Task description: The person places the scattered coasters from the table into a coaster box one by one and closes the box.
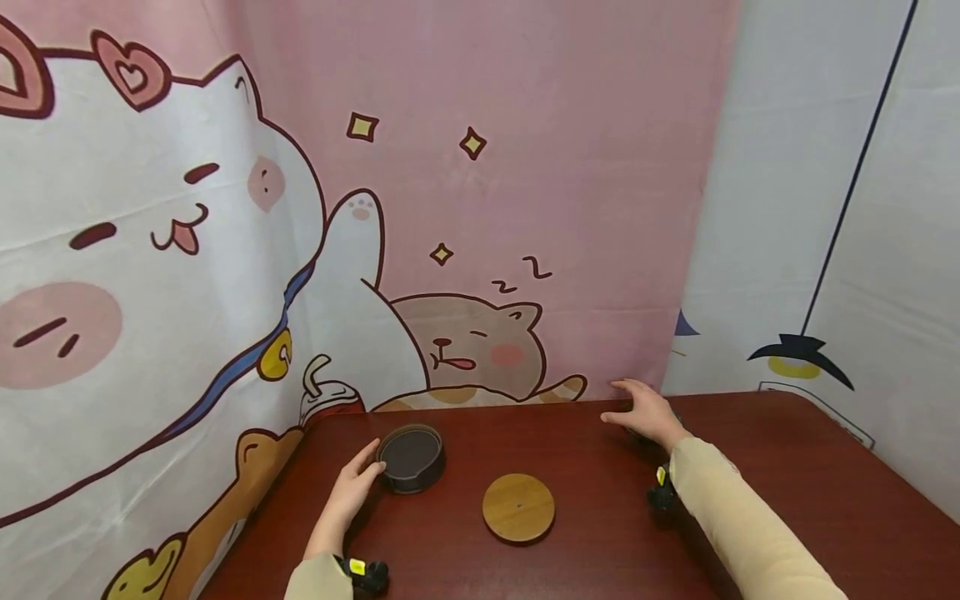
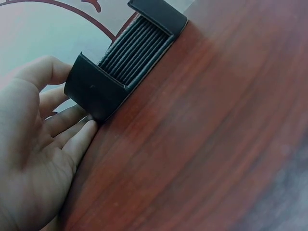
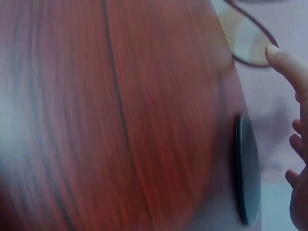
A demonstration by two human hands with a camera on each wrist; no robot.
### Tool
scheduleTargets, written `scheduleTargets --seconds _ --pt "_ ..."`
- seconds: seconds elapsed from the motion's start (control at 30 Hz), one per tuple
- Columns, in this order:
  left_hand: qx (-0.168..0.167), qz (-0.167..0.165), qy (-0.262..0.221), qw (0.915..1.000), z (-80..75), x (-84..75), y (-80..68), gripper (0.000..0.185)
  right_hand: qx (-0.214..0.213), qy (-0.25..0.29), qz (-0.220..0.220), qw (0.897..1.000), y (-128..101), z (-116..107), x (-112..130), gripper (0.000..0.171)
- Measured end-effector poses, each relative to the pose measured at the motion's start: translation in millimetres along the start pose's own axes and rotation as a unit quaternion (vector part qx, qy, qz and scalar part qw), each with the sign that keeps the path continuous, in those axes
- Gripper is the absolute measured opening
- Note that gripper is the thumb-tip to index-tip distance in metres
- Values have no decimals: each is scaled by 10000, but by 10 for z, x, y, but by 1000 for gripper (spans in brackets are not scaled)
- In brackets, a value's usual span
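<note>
on the dark red wooden tabletop point(image 1: 787, 492) a black round coaster holder point(image 1: 411, 457) stands near the far left corner, filled with a stack of thin dark coasters whose edges show through its side slot in the left wrist view. the left hand point(image 1: 352, 492) lies flat beside it, fingers straight and relaxed, the fingertips point(image 2: 82, 137) touching the holder's near wall while the thumb runs up along its outer side; nothing is curled round it, so the hand looks to be steadying the holder rather than gripping it. the forearm comes in low from the near edge, the wrist close to the wood.

a round wooden coaster point(image 1: 518, 507) lies flat on its own near the middle, well apart from both hands.

the right hand point(image 1: 647, 414) reaches far across to the back edge of the tabletop, close to the pink cartoon cat backdrop point(image 1: 465, 250). it hovers palm down with fingers loosely spread over a single dark coaster point(image 3: 246, 168) that lies flat on the wood; the right wrist view shows the disc edge-on with the fingers bent just above and beside it, but it is blurred, and i cannot tell whether they already touch or pinch it. the beige sleeve point(image 1: 735, 517) stretches out along the right side, the arm nearly straight.
</note>
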State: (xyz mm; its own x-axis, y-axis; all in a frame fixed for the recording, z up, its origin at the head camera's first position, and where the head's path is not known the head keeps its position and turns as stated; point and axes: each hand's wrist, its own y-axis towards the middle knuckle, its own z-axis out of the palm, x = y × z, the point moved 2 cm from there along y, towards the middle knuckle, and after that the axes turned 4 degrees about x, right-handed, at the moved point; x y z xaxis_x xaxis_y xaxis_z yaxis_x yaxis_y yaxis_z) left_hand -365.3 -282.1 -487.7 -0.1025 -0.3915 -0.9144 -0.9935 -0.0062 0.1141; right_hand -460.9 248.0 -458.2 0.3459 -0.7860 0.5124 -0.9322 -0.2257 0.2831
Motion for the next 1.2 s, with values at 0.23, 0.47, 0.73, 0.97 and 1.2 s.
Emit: scheduleTargets --seconds 0.23,0.47,0.73,0.97,1.2 --pt "-2 -23 14 10000 -24 21 25 55 132 -142 342 9992 -155 -141 -284 88" --pt "31 -70 -1 10000 -44 40 19 57 469 -408 810 9948 -288 -134 -452 100" --pt "-4 -42 35 10000 -27 32 20 55 572 -613 975 9917 -344 -100 -494 102" --pt "-7 26 6 10000 6 5 12 56 451 -719 1000 9914 -357 -72 -524 99" --pt "12 22 35 10000 3 21 15 56 399 -598 949 9929 -354 -96 -533 96"
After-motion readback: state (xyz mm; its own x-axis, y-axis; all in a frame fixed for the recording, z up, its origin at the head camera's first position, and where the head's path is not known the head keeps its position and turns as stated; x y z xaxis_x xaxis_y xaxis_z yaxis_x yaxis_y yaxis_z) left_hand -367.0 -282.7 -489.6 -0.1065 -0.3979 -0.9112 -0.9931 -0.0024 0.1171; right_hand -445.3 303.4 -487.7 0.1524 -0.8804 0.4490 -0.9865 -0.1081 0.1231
